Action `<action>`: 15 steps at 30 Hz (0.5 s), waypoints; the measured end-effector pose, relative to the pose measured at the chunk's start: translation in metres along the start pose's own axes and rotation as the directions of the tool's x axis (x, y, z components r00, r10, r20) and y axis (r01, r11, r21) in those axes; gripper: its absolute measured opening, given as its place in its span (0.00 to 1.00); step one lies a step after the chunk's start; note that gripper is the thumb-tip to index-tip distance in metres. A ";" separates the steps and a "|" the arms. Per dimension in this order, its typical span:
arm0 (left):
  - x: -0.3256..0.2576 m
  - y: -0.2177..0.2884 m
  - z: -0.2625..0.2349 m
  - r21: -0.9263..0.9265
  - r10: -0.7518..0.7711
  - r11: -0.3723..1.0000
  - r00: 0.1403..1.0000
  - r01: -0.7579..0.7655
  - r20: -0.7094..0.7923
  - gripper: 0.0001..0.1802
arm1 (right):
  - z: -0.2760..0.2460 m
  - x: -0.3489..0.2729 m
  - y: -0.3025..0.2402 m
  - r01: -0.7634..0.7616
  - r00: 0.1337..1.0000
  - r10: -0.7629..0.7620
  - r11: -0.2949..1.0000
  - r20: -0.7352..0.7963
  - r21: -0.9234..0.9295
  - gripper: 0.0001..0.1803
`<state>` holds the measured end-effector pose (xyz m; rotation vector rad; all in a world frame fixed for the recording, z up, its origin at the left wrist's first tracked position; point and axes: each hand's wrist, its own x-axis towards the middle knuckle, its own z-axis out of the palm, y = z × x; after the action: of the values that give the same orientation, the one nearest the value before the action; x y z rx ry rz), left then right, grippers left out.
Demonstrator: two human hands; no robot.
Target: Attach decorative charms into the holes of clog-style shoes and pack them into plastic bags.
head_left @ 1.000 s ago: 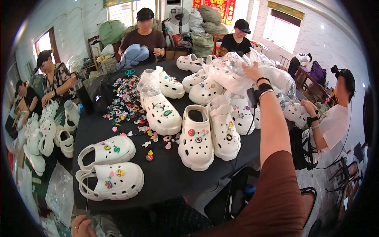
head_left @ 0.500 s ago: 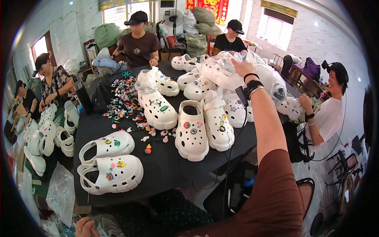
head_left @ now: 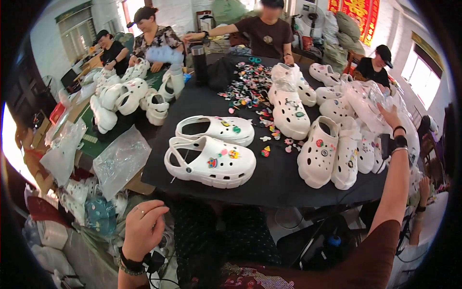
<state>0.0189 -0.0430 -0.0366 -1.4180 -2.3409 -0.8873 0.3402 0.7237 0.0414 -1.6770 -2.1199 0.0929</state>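
Observation:
My right hand (head_left: 389, 116) reaches far out at the right, its fingers closed on a clear plastic bag (head_left: 368, 98) over a heap of white clogs. Above my lap, off the table's near edge, my left hand (head_left: 145, 226) is loosely closed with nothing visible in it. Nearest to it on the table, a pair of white clogs with colourful charms, a front clog (head_left: 226, 168) and a rear clog (head_left: 216, 129), lies on its side. Right of them stand an upright clog (head_left: 317, 161) and its neighbour (head_left: 345, 166), both decorated.
Loose charms (head_left: 248, 84) spread across the black table (head_left: 279, 178). A dark bottle (head_left: 198, 60) stands behind the pair. At the left, more white clogs (head_left: 130, 91) and an empty plastic bag (head_left: 120, 156) lie by a green table. Several people sit around; a person's arm (head_left: 226, 31) stretches sideways.
The view has swung left, so the table appears farther right. My left hand has come up fully into view. My right hand stays at the bag. A person across the table has stretched an arm out.

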 end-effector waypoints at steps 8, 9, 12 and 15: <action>0.032 -0.005 0.022 -0.142 -0.021 0.990 0.995 0.007 -0.100 0.10 | 0.007 0.001 0.006 -0.021 0.983 0.054 0.983 -0.175 0.184 0.72; 0.036 -0.005 0.025 -0.146 -0.025 0.989 0.994 0.010 -0.102 0.13 | 0.011 -0.003 0.006 -0.011 0.987 0.043 0.979 -0.155 0.204 0.72; 0.054 0.003 0.032 -0.247 -0.079 0.968 0.992 0.054 -0.094 0.14 | 0.016 -0.011 0.003 -0.087 0.991 0.115 0.941 -0.068 0.326 0.70; 0.073 0.006 0.043 -0.208 -0.014 0.978 0.993 -0.009 -0.113 0.17 | 0.020 -0.039 -0.009 0.046 0.998 -0.057 0.974 0.040 0.220 0.70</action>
<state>-0.0080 0.0373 -0.0306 -1.3991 -2.2193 -1.2114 0.3312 0.6883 0.0147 -1.5041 -2.0991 0.3402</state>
